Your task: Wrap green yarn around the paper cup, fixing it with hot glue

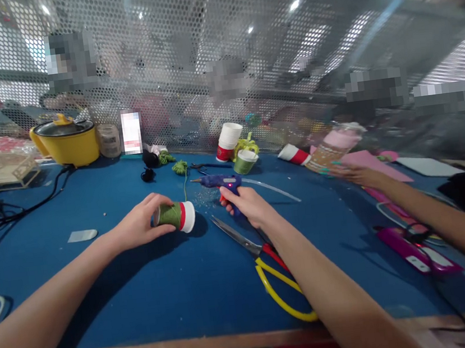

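My left hand [147, 221] grips a paper cup [187, 217] lying on its side; green yarn covers much of it, leaving a red band and a white end bare. A strand of yarn runs from the cup to a small green yarn ball [180, 167] behind it. In my right hand [244, 202] is a blue glue gun [221, 181], nozzle pointing left, with a small red light lit and a clear glue stick [274, 187] out of its back. Scissors [245, 241] with yellow and red handles lie partly under my right forearm.
Stacked paper cups [229, 140] and a green-wrapped cup [246, 161] stand at the back. A yellow pot [74, 142] and a jar [108, 141] are back left. A co-worker's hand [353, 173] reaches in at right, beyond a purple power strip [418, 253]. Perforated metal panel [175, 90] rises behind.
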Demonstrator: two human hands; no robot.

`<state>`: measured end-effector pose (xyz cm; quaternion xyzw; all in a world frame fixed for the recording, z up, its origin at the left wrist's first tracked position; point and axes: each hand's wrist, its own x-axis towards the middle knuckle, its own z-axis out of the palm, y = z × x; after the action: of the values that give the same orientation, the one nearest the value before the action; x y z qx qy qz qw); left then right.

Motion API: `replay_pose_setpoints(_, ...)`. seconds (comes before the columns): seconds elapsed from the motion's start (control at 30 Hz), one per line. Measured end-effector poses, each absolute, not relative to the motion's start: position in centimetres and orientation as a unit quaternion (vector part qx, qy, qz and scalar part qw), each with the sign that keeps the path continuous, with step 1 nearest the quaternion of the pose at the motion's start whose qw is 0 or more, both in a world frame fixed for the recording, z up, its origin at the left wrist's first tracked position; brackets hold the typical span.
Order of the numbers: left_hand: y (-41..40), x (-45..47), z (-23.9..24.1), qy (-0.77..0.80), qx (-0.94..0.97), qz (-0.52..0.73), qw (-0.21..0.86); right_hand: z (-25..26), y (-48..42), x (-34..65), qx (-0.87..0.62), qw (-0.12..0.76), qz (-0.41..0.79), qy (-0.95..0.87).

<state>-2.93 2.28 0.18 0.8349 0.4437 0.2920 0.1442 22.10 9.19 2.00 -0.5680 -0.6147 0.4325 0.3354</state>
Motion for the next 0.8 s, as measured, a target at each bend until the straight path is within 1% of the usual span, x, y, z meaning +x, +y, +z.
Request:
replay_pose_setpoints(0.13,2.3,-2.9,0.1,0.443,0.836,0.291,0.143,1.0,11.2,21.8,-0.64,0.247,0.309,-0.659)
replay_pose_setpoints(0.33,2.4,-2.8,0.2,0.441,0.835,0.297,0.143,0.2,13.6,21.8,-0.673,0.183,0.173,-0.695)
replay_pose_setpoints(0.43,2.3,-3.0,0.5,0.443,0.835,0.298,0.135,-0.1,14.1,21.9,-0.68,0.145,0.134,-0.706)
replay_pose_setpoints(0.53,2.2,-3.4,1.0,0.449,0.832,0.303,0.122,-0.1,14.0,22.1,-0.686,0.122,0.103,-0.71)
replay_pose_setpoints(0.63,2.1,-3.6,1.4,0.447,0.828,0.319,0.11,0.8,13.0,21.8,-0.685,0.13,0.062,-0.714)
replay_pose_setpoints(0.7,1.9,-3.5,1.6,0.439,0.832,0.325,0.1,2.0,11.9,21.1,-0.66,0.151,0.056,-0.734)
replay_pose_setpoints(0.73,1.8,-3.3,1.6,0.43,0.838,0.323,0.096,2.6,11.3,20.6,-0.622,0.169,0.085,-0.759)
replay_pose_setpoints(0.8,1.5,-2.7,1.7,0.406,0.853,0.316,0.089,3.6,10.0,19.5,-0.535,0.202,0.195,-0.797)
